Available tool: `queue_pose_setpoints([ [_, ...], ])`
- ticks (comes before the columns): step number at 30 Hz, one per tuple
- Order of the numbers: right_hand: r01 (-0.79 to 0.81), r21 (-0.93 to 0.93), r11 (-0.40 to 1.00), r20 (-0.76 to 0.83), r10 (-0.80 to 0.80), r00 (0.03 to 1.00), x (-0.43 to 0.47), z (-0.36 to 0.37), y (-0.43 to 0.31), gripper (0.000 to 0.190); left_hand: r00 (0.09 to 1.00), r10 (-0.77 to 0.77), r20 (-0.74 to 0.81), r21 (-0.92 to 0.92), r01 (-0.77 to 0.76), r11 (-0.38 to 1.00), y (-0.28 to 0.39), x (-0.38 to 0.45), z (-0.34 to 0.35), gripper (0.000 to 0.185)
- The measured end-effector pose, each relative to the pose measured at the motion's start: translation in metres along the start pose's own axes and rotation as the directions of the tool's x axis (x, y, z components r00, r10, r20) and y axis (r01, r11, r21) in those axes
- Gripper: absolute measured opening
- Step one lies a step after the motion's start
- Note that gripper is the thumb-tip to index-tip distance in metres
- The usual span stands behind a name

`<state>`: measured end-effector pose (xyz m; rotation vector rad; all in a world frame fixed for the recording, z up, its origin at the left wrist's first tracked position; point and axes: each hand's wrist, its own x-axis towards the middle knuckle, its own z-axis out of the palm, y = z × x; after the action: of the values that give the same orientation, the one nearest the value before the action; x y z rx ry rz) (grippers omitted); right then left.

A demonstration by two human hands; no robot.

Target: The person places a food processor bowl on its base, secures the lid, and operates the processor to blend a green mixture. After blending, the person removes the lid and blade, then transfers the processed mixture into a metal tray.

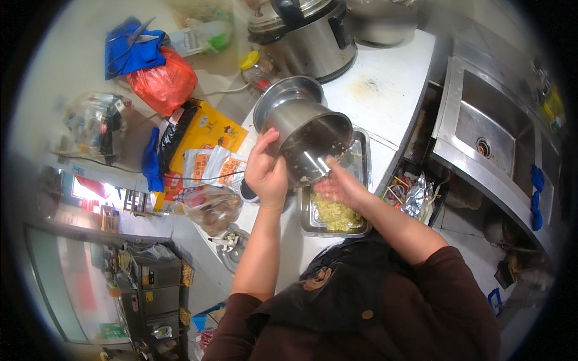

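Note:
My left hand (267, 173) grips the side of a deep stainless steel pot (295, 122), which is tilted with its mouth towards the lower right. Bits of pale food cling to the pot's inside. At the pot's lower rim is my right hand (338, 185), its fingers apart and slightly blurred; whether it touches the rim I cannot tell. Below both lies a rectangular metal tray (368, 158) on the white table, with a heap of yellow-green chopped food (336, 214) at its near end. Directly behind the pot stands a round steel bowl (289, 88).
A large pressure cooker (302, 49) and a yellow-lidded jar (259, 67) stand at the back. Packets (210, 167) and a bag of brown items (214, 207) lie left. Rubbish fills a bin (411, 194) between the table and the steel sink (487, 131) at right.

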<state>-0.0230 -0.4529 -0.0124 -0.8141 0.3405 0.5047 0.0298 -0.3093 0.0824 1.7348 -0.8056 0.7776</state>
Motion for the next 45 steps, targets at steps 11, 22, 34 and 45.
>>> queue_pose_setpoints([
  [11, 0.361, 0.493, 0.792, -0.190, -0.306, 0.933, -0.001, 0.030, -0.032, 0.035, 0.970, 0.238, 0.045, -0.051, -0.235, 0.971, 0.061, 0.023, 0.004, 0.028],
  [22, -0.409, 0.583, 0.702, 0.643, -0.091, 0.761, -0.005, 0.058, -0.005, 0.034, 0.966, 0.231, -0.111, -0.105, -0.243, 0.964, 0.054, 0.018, 0.024, 0.027],
  [34, 0.169, -0.229, 0.959, 0.481, -0.039, 0.876, -0.016, 0.045, -0.019, 0.019, 0.895, -0.153, -0.419, -0.233, 0.057, 0.971, 0.045, 0.029, 0.000, 0.023],
  [45, 0.436, -0.767, -0.471, 0.636, -0.469, 0.613, -0.003, -0.004, 0.009, 0.020, 0.508, -0.691, -0.514, -0.614, 0.345, 0.710, 0.033, 0.020, -0.081, 0.019],
])
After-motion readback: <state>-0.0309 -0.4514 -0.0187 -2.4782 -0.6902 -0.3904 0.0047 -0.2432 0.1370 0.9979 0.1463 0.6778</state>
